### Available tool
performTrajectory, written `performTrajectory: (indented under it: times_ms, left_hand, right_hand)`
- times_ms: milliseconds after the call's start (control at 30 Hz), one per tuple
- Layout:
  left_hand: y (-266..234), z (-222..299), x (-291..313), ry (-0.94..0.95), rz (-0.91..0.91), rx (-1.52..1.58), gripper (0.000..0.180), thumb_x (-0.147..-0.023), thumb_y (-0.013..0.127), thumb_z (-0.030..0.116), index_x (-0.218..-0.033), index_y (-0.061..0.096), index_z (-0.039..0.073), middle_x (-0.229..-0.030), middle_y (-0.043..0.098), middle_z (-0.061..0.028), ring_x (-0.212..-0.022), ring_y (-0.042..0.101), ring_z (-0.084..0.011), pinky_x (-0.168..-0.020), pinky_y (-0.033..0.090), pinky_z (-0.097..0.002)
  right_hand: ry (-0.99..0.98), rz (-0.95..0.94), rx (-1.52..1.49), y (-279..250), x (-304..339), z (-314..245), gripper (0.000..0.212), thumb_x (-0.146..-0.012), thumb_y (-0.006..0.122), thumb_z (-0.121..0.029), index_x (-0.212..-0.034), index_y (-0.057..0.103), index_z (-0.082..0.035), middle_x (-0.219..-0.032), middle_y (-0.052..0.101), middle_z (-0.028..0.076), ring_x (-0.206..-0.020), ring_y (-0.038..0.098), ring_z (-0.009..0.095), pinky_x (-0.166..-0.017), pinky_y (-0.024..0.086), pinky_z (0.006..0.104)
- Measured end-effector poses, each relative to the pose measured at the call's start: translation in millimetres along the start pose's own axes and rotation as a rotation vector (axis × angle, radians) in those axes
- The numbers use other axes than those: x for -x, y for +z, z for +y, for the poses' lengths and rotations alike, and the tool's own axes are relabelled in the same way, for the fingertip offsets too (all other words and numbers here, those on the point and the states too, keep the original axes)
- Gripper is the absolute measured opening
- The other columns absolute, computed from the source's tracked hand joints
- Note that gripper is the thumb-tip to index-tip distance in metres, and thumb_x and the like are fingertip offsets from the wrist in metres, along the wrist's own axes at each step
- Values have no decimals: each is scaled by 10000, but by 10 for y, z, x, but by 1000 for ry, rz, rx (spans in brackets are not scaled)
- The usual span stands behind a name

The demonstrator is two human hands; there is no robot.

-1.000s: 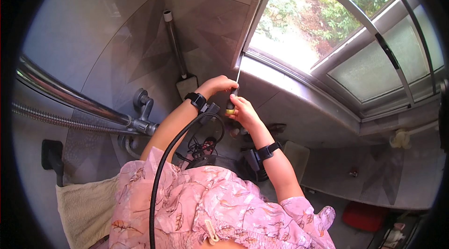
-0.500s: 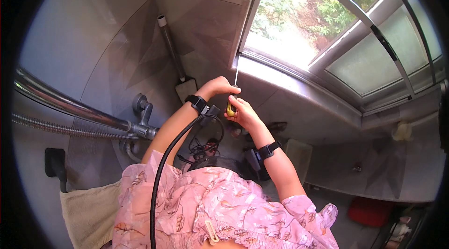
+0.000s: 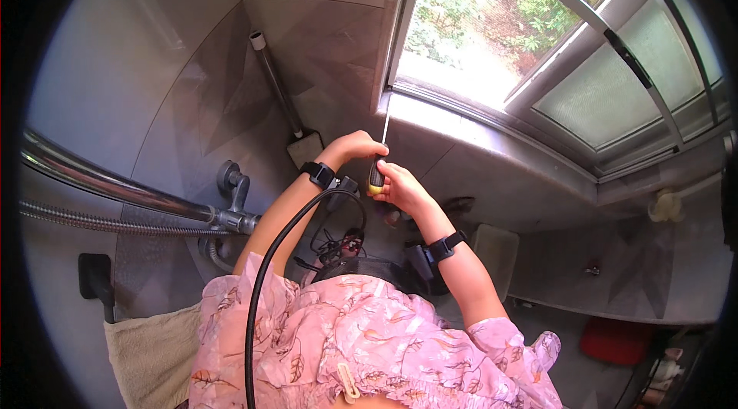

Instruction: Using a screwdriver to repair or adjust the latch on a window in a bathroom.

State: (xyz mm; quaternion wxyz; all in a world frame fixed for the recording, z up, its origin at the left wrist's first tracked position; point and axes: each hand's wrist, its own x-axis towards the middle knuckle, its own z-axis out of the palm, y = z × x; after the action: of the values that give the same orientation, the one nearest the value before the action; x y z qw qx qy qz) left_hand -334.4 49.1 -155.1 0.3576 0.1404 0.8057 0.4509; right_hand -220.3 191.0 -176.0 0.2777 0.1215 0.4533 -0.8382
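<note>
A screwdriver (image 3: 376, 175) with a black and yellow handle is in my two hands, its long thin metal shaft running up toward the near left corner of the window ledge (image 3: 430, 118). My left hand (image 3: 358, 146) is closed near where the shaft meets the handle. Just below it, my right hand (image 3: 404, 188) pinches the handle between thumb and fingers. The shaft's tip appears to be by the window frame (image 3: 453, 106); whether it touches anything there I cannot tell.
On the left are a chrome pipe with a tap (image 3: 238, 186) and a beige towel (image 3: 154, 351). A grey pole (image 3: 277, 86) leans in the corner. A black cable (image 3: 265, 271) arches before me. Right of my right forearm stands a pale bin (image 3: 494, 255); a red object (image 3: 613, 340) lies lower right.
The screwdriver handle has turned in my grip, so more of its black side shows and yellow is seen at its end. The whole view has shifted slightly.
</note>
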Motion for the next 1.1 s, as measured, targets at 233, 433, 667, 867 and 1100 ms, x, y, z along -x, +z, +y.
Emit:
performTrajectory:
  times_ms: [233,433,667,867,1100]
  left_hand:
    - [52,140,83,-36,7,-177,457,-687,643,484,-660,654,29,-559,543,-52,-492,484,-148,-464,384,-289]
    - [96,98,35,-73,90,-69,448,-684,656,474,-611,637,33,-533,533,-32,-467,473,-134,-436,369,-272]
    - [54,92,39,-78,84,-15,453,-680,663,474,-588,622,32,-520,527,-28,-438,455,-120,-413,347,-258]
    - [12,121,85,-73,97,-54,458,-684,669,454,-604,629,4,-533,543,-51,-468,480,-139,-454,378,-277]
    - [-6,137,113,-46,95,-40,459,-677,684,438,-638,646,-18,-562,571,-79,-554,528,-160,-559,423,-285]
  right_hand:
    - [-19,87,211,-116,106,5,224,-916,475,-320,-962,477,-101,-786,599,31,-690,622,153,-604,478,251]
    - [-6,71,260,-113,102,-114,225,-915,479,-324,-969,480,-106,-781,589,7,-679,615,130,-602,473,246]
    - [-7,113,229,-33,87,-147,251,-912,480,-330,-982,497,-90,-750,579,0,-608,595,95,-526,461,206]
    - [4,73,228,-60,35,-106,232,-916,476,-322,-986,482,-101,-786,597,15,-682,616,129,-616,473,252]
    - [-9,79,232,-56,-5,-78,230,-926,455,-308,-993,485,-90,-795,605,35,-689,619,156,-616,472,258]
